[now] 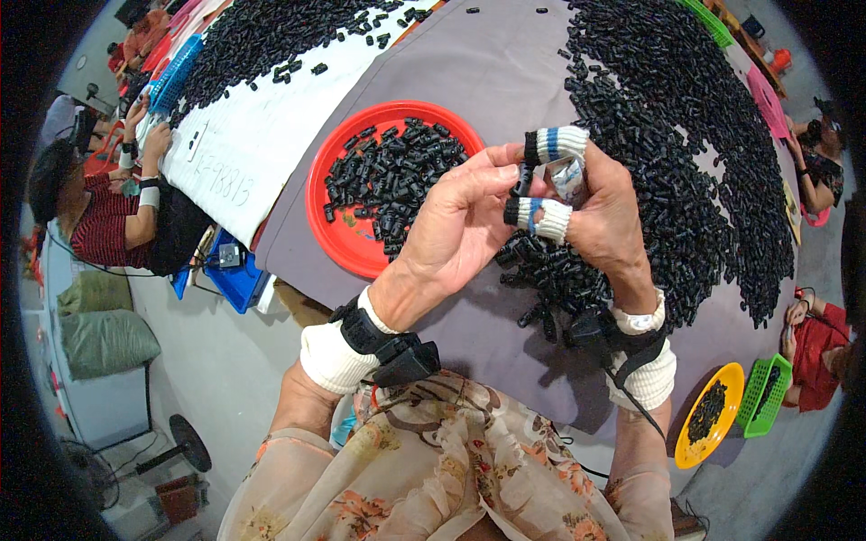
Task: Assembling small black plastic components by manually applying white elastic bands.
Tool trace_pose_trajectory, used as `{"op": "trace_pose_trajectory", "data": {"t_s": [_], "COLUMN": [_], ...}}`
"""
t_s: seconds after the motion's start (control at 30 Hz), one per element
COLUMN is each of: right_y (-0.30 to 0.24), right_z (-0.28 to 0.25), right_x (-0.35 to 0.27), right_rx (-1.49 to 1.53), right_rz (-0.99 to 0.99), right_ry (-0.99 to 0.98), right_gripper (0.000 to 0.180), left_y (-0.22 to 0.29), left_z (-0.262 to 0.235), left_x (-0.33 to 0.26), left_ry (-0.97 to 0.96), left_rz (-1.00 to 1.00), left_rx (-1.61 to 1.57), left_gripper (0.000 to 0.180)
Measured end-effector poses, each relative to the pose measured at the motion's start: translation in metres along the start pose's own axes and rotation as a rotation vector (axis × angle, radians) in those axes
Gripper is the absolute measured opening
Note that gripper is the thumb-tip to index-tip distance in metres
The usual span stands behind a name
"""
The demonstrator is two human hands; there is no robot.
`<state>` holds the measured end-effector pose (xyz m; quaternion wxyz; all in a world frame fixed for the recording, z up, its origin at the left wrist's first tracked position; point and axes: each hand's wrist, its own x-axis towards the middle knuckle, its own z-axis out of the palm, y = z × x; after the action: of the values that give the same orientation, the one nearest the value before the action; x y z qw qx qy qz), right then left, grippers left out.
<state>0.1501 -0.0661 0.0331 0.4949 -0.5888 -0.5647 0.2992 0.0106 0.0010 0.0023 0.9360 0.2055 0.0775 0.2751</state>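
My left hand (458, 221) is closed in a pinch on a small black plastic part (522, 181), held up in front of me over the table. My right hand (606, 225) meets it from the other side, its fingers curled around the same part. Two of its fingers wear white knitted finger sleeves (557, 142) with blue and black stripes. A shiny, pale wrapping shows between them. Both wrists carry white knit cuffs (336, 358) with black straps. Just beyond the left hand stands a red round tray (317, 203) of similar black parts.
A big pile of black parts (649, 153) spreads over the grey table cover (505, 63) at the right; another pile (262, 45) lies far left on a white sheet (271, 126). A yellow tray (729, 397) and green basket (753, 419) stand at the lower right. Other people sit on both sides.
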Motion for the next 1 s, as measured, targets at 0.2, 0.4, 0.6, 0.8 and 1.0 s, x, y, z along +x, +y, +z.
{"op": "trace_pose_trajectory", "data": {"t_s": [0.2, 0.4, 0.6, 0.8, 1.0], "right_y": [-0.0019, -0.0002, -0.0011, 0.0055, 0.0014], "right_z": [-0.0038, -0.0045, -0.0041, -0.0038, -0.0044], "right_x": [0.0022, 0.0020, -0.0018, -0.0045, -0.0043], "right_rx": [-0.130, -0.202, -0.159, -0.076, -0.093], "right_rz": [-0.041, -0.128, -0.028, -0.103, -0.081], "right_ry": [-0.012, -0.012, -0.027, 0.008, 0.070], "right_gripper": [0.039, 0.037, 0.040, 0.040, 0.035], "left_y": [-0.0010, -0.0017, -0.0012, -0.0034, -0.0002], "left_z": [0.0008, -0.0039, -0.0018, -0.0051, -0.0010], "left_x": [-0.0003, -0.0008, -0.0029, 0.0000, -0.0016], "left_ry": [0.045, 0.052, 0.021, -0.034, 0.001], "left_rz": [-0.001, 0.042, -0.006, -0.002, 0.068], "left_rx": [0.055, 0.164, 0.080, 0.055, 0.146], "left_gripper": [0.026, 0.025, 0.025, 0.027, 0.029]}}
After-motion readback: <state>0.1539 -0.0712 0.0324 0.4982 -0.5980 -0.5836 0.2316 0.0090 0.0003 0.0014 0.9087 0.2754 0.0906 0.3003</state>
